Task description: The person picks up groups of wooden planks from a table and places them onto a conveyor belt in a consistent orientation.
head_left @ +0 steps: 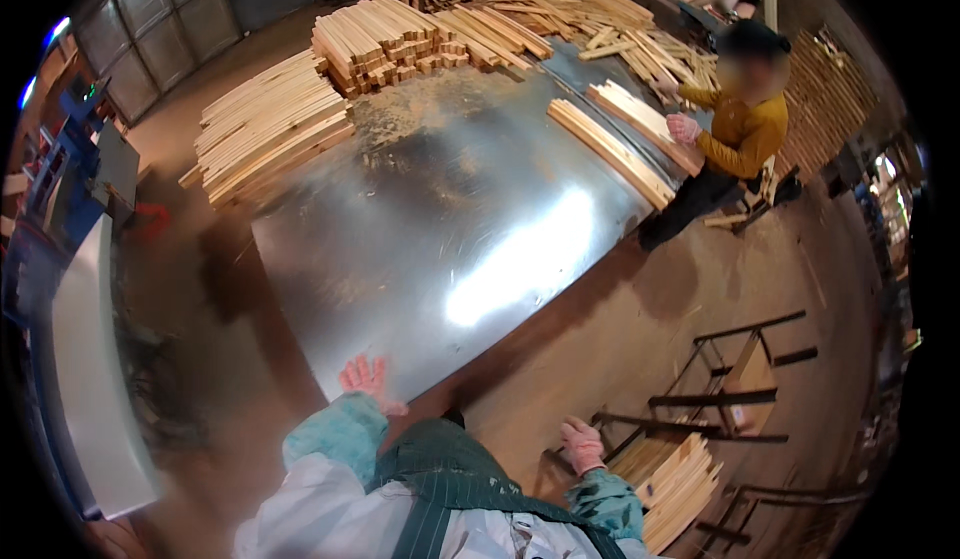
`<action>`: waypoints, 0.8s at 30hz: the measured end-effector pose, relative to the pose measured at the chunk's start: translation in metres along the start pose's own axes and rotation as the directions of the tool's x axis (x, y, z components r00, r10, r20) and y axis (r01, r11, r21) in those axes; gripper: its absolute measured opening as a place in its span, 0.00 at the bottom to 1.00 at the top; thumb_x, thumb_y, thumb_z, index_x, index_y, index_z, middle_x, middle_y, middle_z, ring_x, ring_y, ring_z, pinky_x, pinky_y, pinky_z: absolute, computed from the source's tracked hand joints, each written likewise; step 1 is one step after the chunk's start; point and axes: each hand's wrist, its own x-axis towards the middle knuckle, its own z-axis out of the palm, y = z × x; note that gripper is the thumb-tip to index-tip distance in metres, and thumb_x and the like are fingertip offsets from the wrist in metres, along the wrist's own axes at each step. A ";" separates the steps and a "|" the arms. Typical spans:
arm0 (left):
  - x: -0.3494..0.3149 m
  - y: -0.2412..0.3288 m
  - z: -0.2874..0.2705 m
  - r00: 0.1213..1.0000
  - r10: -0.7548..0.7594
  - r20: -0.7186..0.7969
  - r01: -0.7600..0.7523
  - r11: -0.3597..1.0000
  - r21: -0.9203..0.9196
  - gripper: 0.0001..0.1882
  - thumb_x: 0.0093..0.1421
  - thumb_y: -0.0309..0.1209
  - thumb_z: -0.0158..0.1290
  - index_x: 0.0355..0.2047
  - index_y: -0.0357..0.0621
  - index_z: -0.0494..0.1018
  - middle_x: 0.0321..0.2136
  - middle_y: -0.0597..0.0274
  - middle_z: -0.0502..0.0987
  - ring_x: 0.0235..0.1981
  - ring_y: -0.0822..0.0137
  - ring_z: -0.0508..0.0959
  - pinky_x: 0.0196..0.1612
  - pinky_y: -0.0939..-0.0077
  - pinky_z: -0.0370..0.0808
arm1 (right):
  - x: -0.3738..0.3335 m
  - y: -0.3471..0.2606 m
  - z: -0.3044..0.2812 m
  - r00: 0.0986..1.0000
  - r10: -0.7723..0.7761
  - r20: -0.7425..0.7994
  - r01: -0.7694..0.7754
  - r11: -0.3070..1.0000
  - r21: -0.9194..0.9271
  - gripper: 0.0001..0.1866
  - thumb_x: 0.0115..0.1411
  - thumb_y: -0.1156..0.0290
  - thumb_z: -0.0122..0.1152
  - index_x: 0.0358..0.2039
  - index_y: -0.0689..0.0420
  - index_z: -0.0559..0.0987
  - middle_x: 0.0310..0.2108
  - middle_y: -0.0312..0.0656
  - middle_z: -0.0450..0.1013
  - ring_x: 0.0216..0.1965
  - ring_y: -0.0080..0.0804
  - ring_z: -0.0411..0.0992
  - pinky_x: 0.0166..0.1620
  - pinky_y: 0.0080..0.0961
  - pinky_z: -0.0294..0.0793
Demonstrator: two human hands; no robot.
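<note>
Strips (682,494) of pale wood lie at the lower right, near the right hand (581,446), beside a dark rack (712,397). That gloved hand has its fingers curled in at the near end of the rack; whether it grips a bar or only hangs by it, I cannot tell. The left hand (365,381), gloved too, is spread, fingers fanned over the near corner of the table (480,289), and pinches nothing; contact with the metal cannot be made out.

The strips look long, straight and squared, so they should be stiff and hard to break. One alone is probably light, but a bundle would weigh on the wrists and could sag or fan apart if held at one end only. Sawn faces should give gloves good grip, though edges may splinter and strips may slide over one another. A single one is best taken round its middle; a bundle, from beneath, one hand toward each end, thumbs squeezing the sides. The table's glossy top looks slick, so wood would likely skid there. More wood is piled at its far left (270,124), and a co-worker (745,129) stands by another row (610,154) on the right
</note>
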 end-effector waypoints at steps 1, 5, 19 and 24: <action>0.003 0.004 0.006 0.999 -0.036 0.002 0.036 0.999 0.021 0.63 0.33 0.65 0.57 0.67 0.55 0.45 0.64 0.40 0.48 0.65 0.35 0.43 0.65 0.42 0.36 | 0.027 -0.003 0.002 0.996 -0.079 0.028 0.083 0.984 -0.158 0.23 0.55 0.63 0.60 0.50 0.60 0.76 0.35 0.37 0.76 0.31 0.22 0.72 0.35 0.19 0.72; 0.006 0.003 0.013 0.997 0.038 -0.070 -0.041 0.998 -0.043 0.63 0.33 0.59 0.61 0.67 0.50 0.45 0.65 0.37 0.43 0.66 0.35 0.39 0.65 0.42 0.32 | 0.081 -0.119 0.040 0.968 -0.106 0.228 0.164 0.954 -0.251 0.27 0.55 0.53 0.58 0.52 0.56 0.75 0.48 0.47 0.74 0.51 0.37 0.71 0.54 0.26 0.67; 0.038 0.077 -0.039 0.897 -0.337 -0.285 0.279 0.933 -0.226 0.51 0.28 0.50 0.65 0.53 0.43 0.59 0.50 0.39 0.59 0.51 0.41 0.61 0.53 0.48 0.60 | 0.288 -0.305 -0.001 0.796 -0.216 0.565 0.485 0.787 -0.383 0.27 0.58 0.55 0.56 0.53 0.58 0.73 0.53 0.47 0.71 0.56 0.37 0.68 0.59 0.25 0.63; 0.109 0.114 -0.094 0.872 -0.487 -0.058 0.407 0.784 -0.468 0.53 0.41 0.47 0.64 0.63 0.41 0.51 0.58 0.42 0.58 0.60 0.46 0.59 0.61 0.57 0.61 | 0.345 -0.368 0.001 0.724 -0.106 0.682 0.506 0.754 -0.420 0.26 0.58 0.55 0.57 0.53 0.59 0.74 0.52 0.47 0.72 0.55 0.37 0.69 0.59 0.25 0.64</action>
